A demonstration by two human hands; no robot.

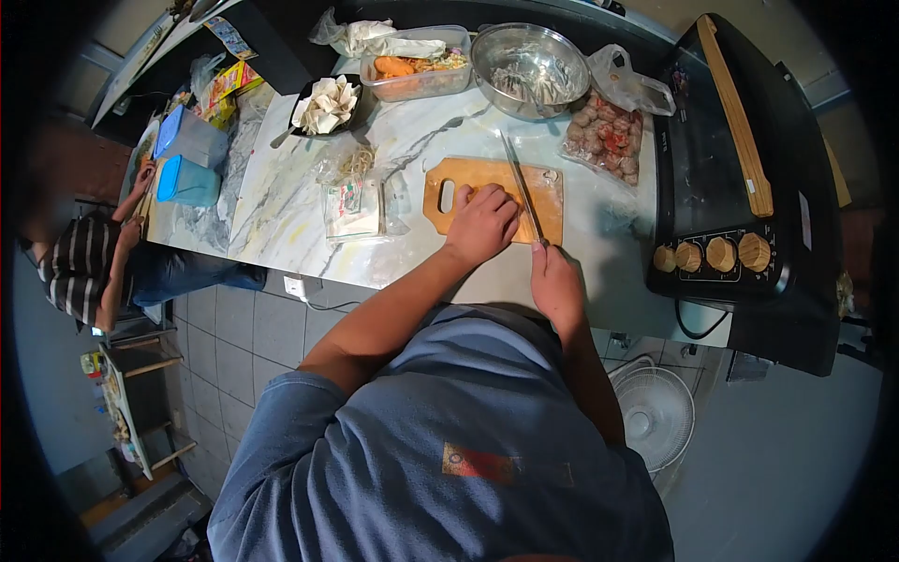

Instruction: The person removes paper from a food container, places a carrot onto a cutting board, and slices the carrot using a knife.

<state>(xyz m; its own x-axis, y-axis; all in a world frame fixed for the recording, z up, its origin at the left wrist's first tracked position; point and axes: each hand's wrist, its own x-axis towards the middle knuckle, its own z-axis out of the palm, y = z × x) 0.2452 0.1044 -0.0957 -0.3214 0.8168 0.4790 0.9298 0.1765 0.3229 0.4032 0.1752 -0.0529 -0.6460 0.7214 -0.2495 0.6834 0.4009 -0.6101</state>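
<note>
A wooden cutting board point(551, 208) with an oval handle hole lies on the marble-patterned counter in front of me. My right hand point(556, 286) is closed round the handle of a long knife point(522, 178), whose blade points away from me across the board. Just left of the blade, my left hand point(483, 223) rests on the board with its fingers curled down. Whatever may be under those fingers is hidden. Beyond the board sit a metal mixing bowl point(501, 51) with pale residue inside and a plastic bag of meatballs point(604, 136).
A clear container of food point(417, 87), a black bowl of pale folded pieces point(326, 105) and plastic packets point(354, 211) stand to the left. A black oven point(721, 178) borders the right. Another person point(89, 253) works at the far left by blue-lidded containers point(190, 183).
</note>
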